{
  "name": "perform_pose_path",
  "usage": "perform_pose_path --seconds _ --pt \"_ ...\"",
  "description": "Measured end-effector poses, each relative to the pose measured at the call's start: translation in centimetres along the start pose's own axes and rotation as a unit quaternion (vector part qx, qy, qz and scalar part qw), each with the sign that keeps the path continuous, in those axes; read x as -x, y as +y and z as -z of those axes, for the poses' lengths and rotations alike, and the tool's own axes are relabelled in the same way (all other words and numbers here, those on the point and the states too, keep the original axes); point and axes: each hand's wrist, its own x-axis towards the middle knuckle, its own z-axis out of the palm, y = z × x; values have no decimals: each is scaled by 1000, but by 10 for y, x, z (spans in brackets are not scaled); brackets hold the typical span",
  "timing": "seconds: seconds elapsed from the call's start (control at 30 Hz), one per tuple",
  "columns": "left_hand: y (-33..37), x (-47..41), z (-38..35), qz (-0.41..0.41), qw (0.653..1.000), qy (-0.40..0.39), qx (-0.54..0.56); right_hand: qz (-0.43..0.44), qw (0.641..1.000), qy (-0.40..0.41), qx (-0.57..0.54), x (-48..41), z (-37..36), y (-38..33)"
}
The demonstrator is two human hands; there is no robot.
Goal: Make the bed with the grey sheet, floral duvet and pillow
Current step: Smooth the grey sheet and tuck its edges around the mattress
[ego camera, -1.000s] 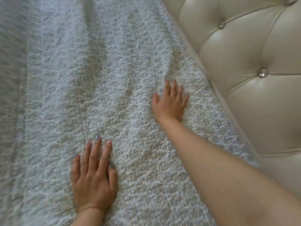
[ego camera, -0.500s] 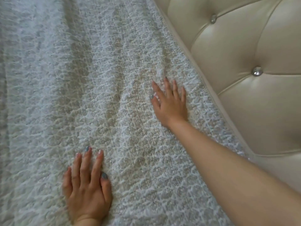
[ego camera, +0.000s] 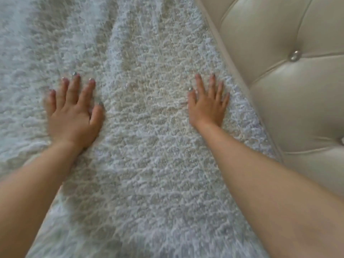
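Note:
A pale grey-white textured cover with a small floral relief pattern lies spread over the bed and fills most of the view. My left hand lies flat on it at the left, fingers spread, holding nothing. My right hand presses flat on it at the right, fingers apart, close to the headboard edge. Soft folds run lengthwise in the fabric beyond both hands. No pillow or plain grey sheet is in view.
A cream tufted headboard with shiny buttons rises along the right side, meeting the cover's edge just right of my right hand.
My left hand has slid forward across the cover, away from me. My right hand stays flat near the headboard, and the view has shifted forward over the bed.

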Motion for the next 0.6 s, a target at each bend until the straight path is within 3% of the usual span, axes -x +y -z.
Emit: perform_pose_path --seconds 0.17,0.4,0.6 --pt "7 106 4 -35 995 -85 -36 126 991 -35 -4 118 -8 -17" --pt "-15 341 -4 3 996 -85 -37 318 942 -105 6 325 -24 -21" --pt "14 465 -14 50 996 -54 -45 372 916 -141 46 373 -23 6"
